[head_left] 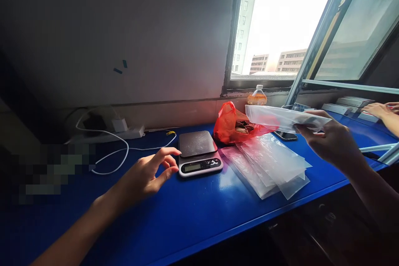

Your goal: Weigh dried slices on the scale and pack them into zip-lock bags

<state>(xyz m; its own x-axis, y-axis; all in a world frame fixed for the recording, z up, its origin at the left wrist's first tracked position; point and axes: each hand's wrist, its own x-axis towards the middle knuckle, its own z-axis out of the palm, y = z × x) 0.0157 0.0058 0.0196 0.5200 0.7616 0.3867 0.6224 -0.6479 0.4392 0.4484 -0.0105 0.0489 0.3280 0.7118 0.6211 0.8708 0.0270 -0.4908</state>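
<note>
My left hand (156, 170) is at the left edge of a small digital kitchen scale (199, 153), thumb and fingers apart, the fingertips close to its side. Nothing lies on the scale's dark plate. In my right hand (333, 137) is a clear plastic bag (274, 117), pinched at its right end and held above the table. Below it lies a loose stack of clear plastic bags (271, 166), fanned out to the right of the scale. Behind the stack sits an open red plastic bag (227, 126) with brownish things inside that I cannot make out.
Along the wall lie a power strip (131, 133) and a white cable (127, 153). A bottle of amber liquid (257, 96) and a phone (286, 136) are behind the bags. At the far right, another person's hands (378, 110) are near stacked boxes (353, 102) beyond a metal frame (311, 50).
</note>
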